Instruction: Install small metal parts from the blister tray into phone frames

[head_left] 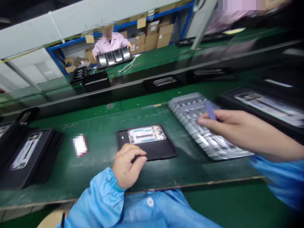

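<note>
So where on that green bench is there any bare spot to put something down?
Bare green mat lies between the small white item and the black tray under the left hand; more lies behind that tray. It is crowded on the right, where the right hand reaches over the clear parts tray.

Cardboard boxes (152,34) stacked behind a co-worker's tray (113,58).

The left hand (127,164) rests on a black tray (152,150); the right hand (228,125) pinches a purple tool (210,110) above a clear parts tray (204,126).
</note>
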A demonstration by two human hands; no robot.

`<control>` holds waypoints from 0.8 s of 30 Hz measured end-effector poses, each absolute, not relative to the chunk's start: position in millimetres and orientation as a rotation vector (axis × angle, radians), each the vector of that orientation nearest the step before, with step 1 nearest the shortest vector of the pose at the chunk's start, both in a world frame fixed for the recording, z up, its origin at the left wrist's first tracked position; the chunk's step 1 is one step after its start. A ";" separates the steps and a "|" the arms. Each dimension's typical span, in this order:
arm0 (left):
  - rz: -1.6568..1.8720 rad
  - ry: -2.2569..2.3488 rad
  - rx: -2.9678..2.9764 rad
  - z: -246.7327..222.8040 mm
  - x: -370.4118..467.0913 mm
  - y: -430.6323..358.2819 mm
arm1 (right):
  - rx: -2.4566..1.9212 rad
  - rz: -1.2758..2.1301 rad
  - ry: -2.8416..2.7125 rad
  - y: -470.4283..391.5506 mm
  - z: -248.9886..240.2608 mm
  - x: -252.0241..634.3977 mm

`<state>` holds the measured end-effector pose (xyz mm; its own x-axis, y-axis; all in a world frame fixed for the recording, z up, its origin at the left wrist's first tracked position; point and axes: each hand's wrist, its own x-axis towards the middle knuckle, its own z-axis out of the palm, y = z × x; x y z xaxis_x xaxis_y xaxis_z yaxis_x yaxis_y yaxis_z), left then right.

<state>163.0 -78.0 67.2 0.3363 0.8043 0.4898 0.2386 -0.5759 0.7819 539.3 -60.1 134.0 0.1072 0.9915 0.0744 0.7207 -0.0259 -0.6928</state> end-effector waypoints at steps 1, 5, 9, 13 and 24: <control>1.215 0.875 2.007 64.5 166.6 -79.5 | -1.699 0.846 -1.748 -67.8 128.3 517.0; 1.077 0.703 2.079 39.7 170.7 -89.3 | -1.313 1.557 -1.909 -95.2 95.1 435.0; 0.981 0.753 2.095 15.7 161.6 -104.7 | -1.153 1.829 -1.824 -102.0 67.3 398.2; 1.010 0.848 2.111 12.2 153.2 -109.9 | -1.205 1.598 -1.909 -98.8 59.5 399.9; 1.097 0.962 2.151 34.1 172.3 -80.5 | -1.016 0.421 -2.131 -100.2 52.5 407.6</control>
